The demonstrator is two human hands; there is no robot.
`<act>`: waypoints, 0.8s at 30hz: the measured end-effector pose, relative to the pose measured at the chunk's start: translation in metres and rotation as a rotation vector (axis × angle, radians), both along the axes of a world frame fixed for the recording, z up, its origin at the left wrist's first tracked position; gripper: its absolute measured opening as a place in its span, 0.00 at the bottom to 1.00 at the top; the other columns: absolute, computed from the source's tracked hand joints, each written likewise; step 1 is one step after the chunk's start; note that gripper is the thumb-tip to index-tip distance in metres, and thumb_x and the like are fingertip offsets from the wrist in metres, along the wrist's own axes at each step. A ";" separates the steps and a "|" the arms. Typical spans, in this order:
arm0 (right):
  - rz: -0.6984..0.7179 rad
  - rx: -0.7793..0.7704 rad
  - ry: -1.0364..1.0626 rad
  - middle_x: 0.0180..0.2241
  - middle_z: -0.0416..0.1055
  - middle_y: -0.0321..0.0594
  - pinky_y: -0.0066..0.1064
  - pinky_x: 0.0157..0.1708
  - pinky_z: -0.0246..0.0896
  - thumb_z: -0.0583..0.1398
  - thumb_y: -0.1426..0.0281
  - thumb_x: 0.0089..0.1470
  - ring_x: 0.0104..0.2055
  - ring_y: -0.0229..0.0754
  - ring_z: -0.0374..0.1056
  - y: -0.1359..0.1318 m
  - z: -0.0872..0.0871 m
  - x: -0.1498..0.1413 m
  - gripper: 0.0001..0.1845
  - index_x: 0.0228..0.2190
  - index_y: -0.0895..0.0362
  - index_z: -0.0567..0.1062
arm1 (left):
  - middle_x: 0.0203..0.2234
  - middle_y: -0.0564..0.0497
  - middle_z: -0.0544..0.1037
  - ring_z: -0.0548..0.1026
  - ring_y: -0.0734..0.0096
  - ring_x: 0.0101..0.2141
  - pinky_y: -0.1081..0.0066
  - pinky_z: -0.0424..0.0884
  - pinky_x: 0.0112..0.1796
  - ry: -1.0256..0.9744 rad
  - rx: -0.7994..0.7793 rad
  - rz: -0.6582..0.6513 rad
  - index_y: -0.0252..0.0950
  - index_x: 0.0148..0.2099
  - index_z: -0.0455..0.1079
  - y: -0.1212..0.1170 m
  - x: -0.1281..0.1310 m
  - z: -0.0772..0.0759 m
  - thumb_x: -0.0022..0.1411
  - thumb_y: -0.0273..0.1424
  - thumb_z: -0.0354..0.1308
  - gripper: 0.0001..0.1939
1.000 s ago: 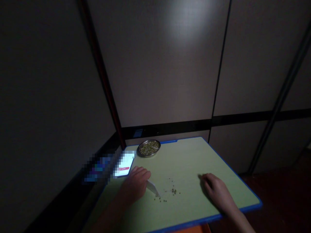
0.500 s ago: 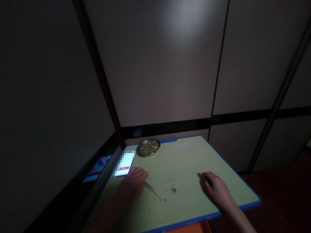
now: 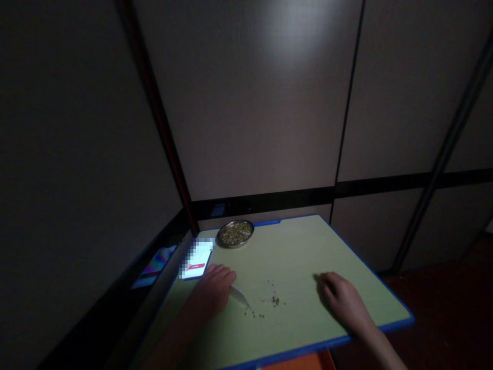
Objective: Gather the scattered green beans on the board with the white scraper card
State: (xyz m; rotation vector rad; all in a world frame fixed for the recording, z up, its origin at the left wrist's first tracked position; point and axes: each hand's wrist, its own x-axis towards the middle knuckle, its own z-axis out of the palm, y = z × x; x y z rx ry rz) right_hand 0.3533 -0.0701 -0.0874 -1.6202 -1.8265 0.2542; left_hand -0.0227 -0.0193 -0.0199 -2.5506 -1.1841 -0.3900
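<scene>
On the left of the table, my left hand [image 3: 215,289] is closed round a thin, pale, flat piece like a paper card [image 3: 240,296]. Its far corner points down to the tabletop beside a few small green grains [image 3: 254,315]. More grains [image 3: 276,301] lie in a loose cluster a little to the right. My right hand [image 3: 341,295] rests on the table near the right side, fingers curled in, and nothing shows in it. A round metal plate [image 3: 236,245] full of similar grains stands at the back left.
The pale green table [image 3: 296,252] has a blue edge. A lit phone [image 3: 197,261], partly pixelated, lies at its left side near my left hand. Dark wall panels [image 3: 265,113] rise behind, and an orange part [image 3: 296,363] shows under the front edge.
My left hand and the card have shifted very slightly to the right. My right hand, the plate and the grains stay as they were.
</scene>
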 end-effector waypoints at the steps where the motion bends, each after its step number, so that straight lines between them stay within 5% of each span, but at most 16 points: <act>1: 0.000 -0.001 0.001 0.37 0.74 0.43 0.32 0.40 0.60 0.50 0.70 0.53 0.38 0.43 0.69 0.000 0.000 0.000 0.14 0.37 0.56 0.74 | 0.29 0.50 0.71 0.66 0.66 0.35 0.66 0.58 0.40 0.009 -0.006 0.006 0.37 0.32 0.64 0.000 0.001 0.001 0.52 0.16 0.47 0.12; 24: 0.002 0.003 0.010 0.34 0.74 0.43 0.32 0.38 0.61 0.50 0.69 0.54 0.37 0.43 0.69 0.002 -0.001 0.000 0.13 0.34 0.55 0.74 | 0.29 0.49 0.72 0.68 0.64 0.35 0.63 0.61 0.42 -0.046 0.064 0.068 0.37 0.32 0.66 0.003 0.006 0.001 0.55 0.18 0.47 0.10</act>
